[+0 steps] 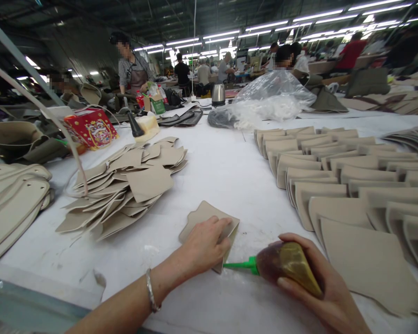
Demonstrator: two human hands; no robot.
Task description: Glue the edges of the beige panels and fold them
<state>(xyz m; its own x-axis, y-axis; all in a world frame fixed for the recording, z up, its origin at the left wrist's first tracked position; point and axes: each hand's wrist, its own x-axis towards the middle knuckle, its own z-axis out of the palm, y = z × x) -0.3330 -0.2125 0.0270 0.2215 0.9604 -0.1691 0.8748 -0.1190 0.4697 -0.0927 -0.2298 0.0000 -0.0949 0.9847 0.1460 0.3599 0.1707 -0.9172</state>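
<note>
My left hand (pixel 205 243) is closed on a beige leather piece (pixel 199 218) lying on the white tabletop, its fingers curled at the right edge. That edge looks folded or layered. In my right hand (pixel 313 278) is a glue bottle (pixel 287 264) with amber-brown contents, held on its side. Its green nozzle (pixel 238 265) points left, with the tip at the piece's lower right edge, just by my left fingers. Whether glue is coming out cannot be seen.
A loose pile of beige pieces (pixel 149 181) lies left of centre. Rows of folded pieces (pixel 355 232) fill the right side. Larger panels (pixel 14 199) sit at far left, near a pale hose (pixel 68 139). A red box (pixel 92 127), a kettle (pixel 218 95) and plastic wrap (pixel 271 99) stand farther back. People work beyond.
</note>
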